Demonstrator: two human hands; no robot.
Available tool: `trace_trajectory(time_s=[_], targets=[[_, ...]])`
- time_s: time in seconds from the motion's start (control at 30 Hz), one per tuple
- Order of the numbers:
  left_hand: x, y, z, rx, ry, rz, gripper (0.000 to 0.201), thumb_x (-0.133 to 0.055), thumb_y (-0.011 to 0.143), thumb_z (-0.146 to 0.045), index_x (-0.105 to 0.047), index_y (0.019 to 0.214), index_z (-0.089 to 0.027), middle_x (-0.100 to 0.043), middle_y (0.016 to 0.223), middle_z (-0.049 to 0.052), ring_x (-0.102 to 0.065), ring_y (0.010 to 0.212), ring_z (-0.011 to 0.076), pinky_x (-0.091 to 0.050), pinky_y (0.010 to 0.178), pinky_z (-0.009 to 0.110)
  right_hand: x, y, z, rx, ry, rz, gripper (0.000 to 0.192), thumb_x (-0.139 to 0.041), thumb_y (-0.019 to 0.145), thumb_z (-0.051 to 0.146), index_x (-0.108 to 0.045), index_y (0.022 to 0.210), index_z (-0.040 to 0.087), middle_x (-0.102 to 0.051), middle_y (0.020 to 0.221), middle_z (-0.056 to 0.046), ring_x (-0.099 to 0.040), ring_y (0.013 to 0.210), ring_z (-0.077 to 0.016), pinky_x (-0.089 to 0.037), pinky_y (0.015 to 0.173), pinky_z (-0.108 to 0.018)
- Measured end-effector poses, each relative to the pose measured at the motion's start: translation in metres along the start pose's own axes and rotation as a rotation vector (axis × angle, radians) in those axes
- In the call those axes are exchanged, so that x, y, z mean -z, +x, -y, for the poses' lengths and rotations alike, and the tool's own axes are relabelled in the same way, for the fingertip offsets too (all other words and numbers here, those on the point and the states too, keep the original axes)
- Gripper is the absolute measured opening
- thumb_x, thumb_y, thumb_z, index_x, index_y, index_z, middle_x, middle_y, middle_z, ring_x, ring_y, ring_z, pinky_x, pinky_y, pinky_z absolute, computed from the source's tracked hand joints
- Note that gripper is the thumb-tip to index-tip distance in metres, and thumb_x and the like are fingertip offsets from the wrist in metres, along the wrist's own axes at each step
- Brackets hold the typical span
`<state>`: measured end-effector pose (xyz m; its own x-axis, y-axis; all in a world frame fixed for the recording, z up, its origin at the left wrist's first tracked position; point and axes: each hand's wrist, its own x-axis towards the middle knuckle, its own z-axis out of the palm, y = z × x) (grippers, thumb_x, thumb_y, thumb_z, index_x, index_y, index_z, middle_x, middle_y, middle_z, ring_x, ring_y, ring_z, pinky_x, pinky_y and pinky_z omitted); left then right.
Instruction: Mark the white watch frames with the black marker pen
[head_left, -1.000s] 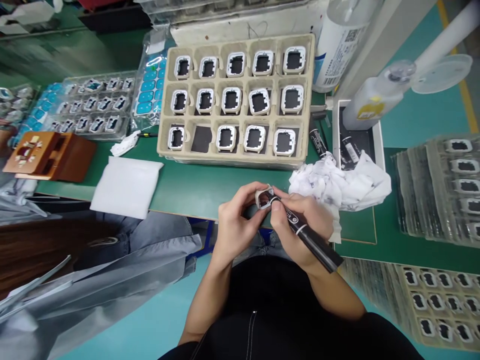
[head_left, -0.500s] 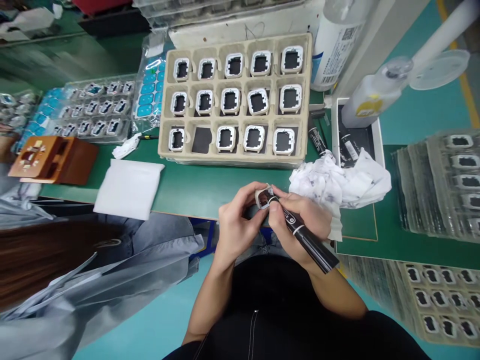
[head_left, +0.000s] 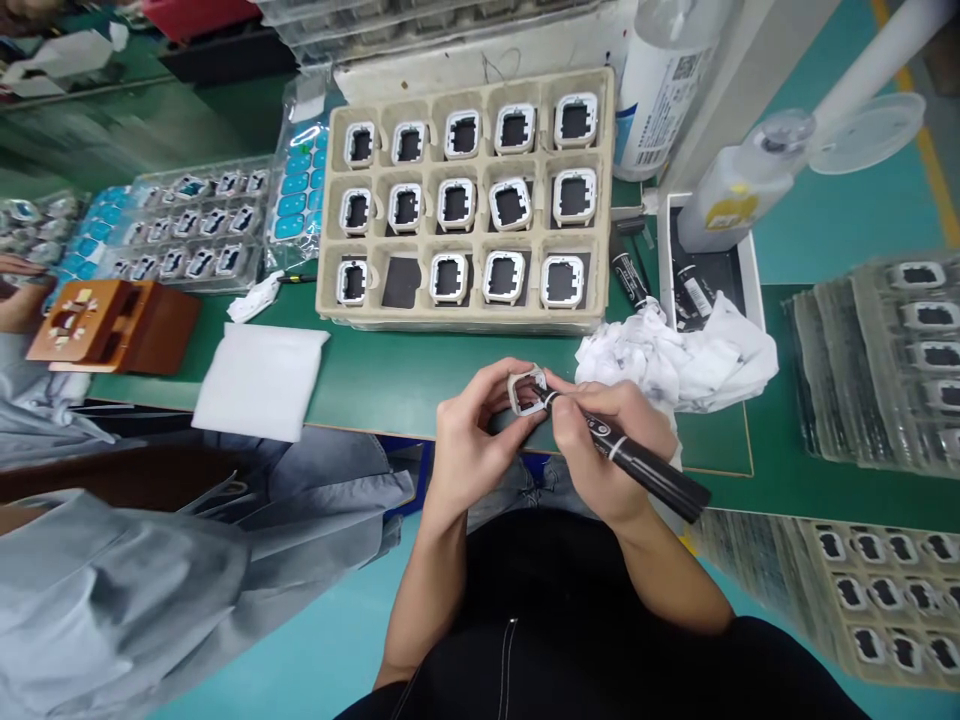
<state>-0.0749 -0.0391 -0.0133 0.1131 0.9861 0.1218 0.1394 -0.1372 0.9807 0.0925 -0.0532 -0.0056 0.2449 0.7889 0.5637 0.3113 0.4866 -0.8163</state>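
My left hand point(head_left: 472, 440) pinches a small white square frame point(head_left: 526, 391) above the near edge of the green table. A black marker point(head_left: 637, 462) lies in my right hand point(head_left: 607, 455), its tip touching the frame's inner edge. Behind them stands a beige pulp tray point(head_left: 469, 313) whose compartments hold several similar white frames; one compartment in the front row shows only a black pad point(head_left: 401, 282).
Crumpled white wipes point(head_left: 679, 360) lie right of my hands. A white cloth pad point(head_left: 259, 380) and a brown wooden block point(head_left: 105, 320) sit at left. Clear trays of parts point(head_left: 187, 225) stand at the left and right. Bottles point(head_left: 739, 190) stand at back right. A person's grey sleeve point(head_left: 150, 580) fills the lower left.
The marker's rear end has swung lower and to the right while its tip stays on the frame. The view has shifted slightly and the neighbour's sleeve has moved.
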Motion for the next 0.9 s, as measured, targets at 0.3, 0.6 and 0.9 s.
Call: trace_trajectory(time_s=[0.3, 0.6, 0.9], targets=[[0.003, 0.007, -0.002, 0.037, -0.222, 0.057, 0.056, -0.106, 0.089, -0.027, -0.076, 0.136, -0.022, -0.091, 0.121, 0.007, -0.090, 0.105, 0.0190, -0.075, 0.104, 0.029, -0.002, -0.009, -0.007, -0.018, 0.185, -0.046, 0.011, -0.082, 0.110, 0.020, -0.073, 0.110, 0.028, -0.090, 0.109, -0.002, -0.093, 0.106, -0.0297, -0.081, 0.087, -0.040], [0.005, 0.009, -0.001, 0.015, -0.228, 0.060, 0.048, -0.103, 0.094, -0.028, -0.076, 0.133, -0.023, -0.089, 0.120, 0.006, -0.090, 0.106, 0.0183, -0.074, 0.104, 0.028, -0.002, -0.013, -0.009, -0.006, 0.143, -0.025, 0.016, -0.087, 0.108, 0.021, -0.075, 0.116, 0.027, -0.091, 0.122, -0.006, -0.092, 0.110, -0.0314, -0.080, 0.087, -0.041], [0.014, 0.015, -0.003, -0.213, -0.124, -0.054, 0.053, -0.108, 0.089, -0.044, -0.085, 0.133, -0.026, -0.080, 0.127, 0.007, -0.083, 0.106, 0.0192, -0.072, 0.091, 0.028, 0.000, -0.015, -0.015, -0.010, 0.177, -0.267, 0.015, -0.084, 0.110, 0.029, -0.072, 0.118, 0.026, -0.086, 0.100, -0.004, -0.092, 0.096, -0.0356, -0.080, 0.084, -0.053]])
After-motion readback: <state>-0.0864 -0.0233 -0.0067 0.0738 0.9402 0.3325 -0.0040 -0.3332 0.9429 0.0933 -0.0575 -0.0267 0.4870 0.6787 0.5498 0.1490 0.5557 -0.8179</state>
